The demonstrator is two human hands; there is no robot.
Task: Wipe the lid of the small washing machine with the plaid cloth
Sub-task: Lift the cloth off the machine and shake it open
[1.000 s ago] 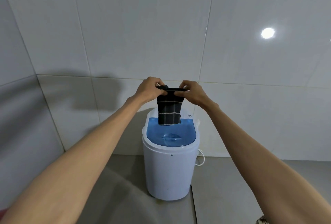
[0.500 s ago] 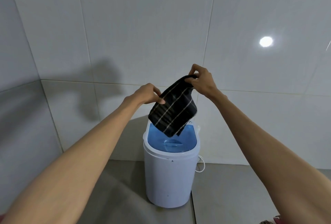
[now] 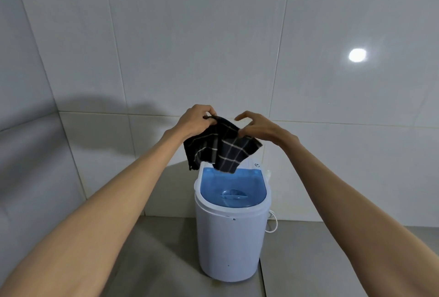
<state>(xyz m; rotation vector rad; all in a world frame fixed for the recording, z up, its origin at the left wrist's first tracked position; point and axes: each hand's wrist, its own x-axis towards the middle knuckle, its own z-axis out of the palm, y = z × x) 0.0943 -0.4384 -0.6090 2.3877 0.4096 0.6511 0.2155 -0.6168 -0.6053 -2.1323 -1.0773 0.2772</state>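
Note:
A small white washing machine (image 3: 229,244) stands on the grey floor against the tiled wall. Its translucent blue lid (image 3: 231,186) is down, with a moulded handle in the middle. Above the lid's far edge hangs the dark plaid cloth (image 3: 219,148), loosely draped and partly unfolded. My left hand (image 3: 198,118) pinches its upper left corner. My right hand (image 3: 257,127) holds its upper right part between thumb and lower fingers, with the index finger lifted. The cloth's lowest corner hangs just over the lid's back edge; I cannot tell if it touches.
White tiled walls meet in a corner at the left (image 3: 57,111). A white cord (image 3: 272,223) loops out behind the machine on its right side. Grey floor tiles (image 3: 320,261) spread around the machine.
The cloth has dropped lower and spread wider between my hands. My left hand took hold of its left corner and my right hand came down from its raised position.

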